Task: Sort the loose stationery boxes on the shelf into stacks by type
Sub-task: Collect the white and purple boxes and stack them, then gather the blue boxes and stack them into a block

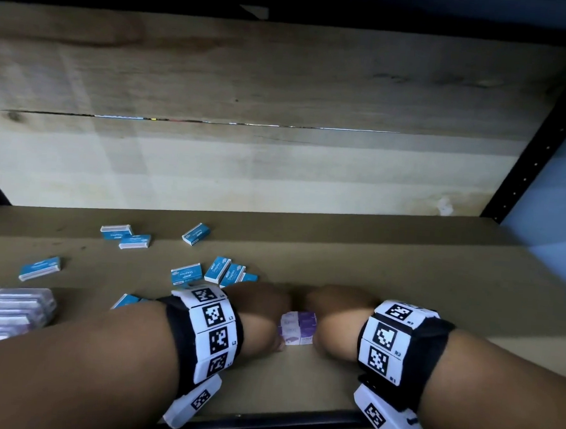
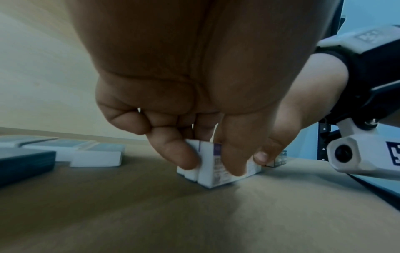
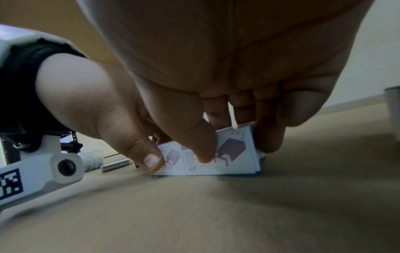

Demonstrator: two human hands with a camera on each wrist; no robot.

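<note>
A small cluster of purple-and-white staple boxes (image 1: pixel 298 328) stands on the brown shelf board (image 1: pixel 403 288) between my two hands. My left hand (image 1: pixel 262 316) grips its left side, thumb and fingers curled round the boxes (image 2: pixel 218 164). My right hand (image 1: pixel 335 320) grips the right side, thumb on the printed front of the boxes (image 3: pixel 229 154) and fingers behind. Several loose blue staple boxes (image 1: pixel 220 270) lie scattered behind and to the left of my left hand.
More blue boxes (image 1: pixel 124 234) lie far left near the wooden back wall (image 1: pixel 278 167). A pile of clear-wrapped purple packs (image 1: pixel 7 313) sits at the left edge. A black metal post (image 1: pixel 537 157) bounds the right side. The shelf's black front rail (image 1: pixel 262 422) runs below my wrists.
</note>
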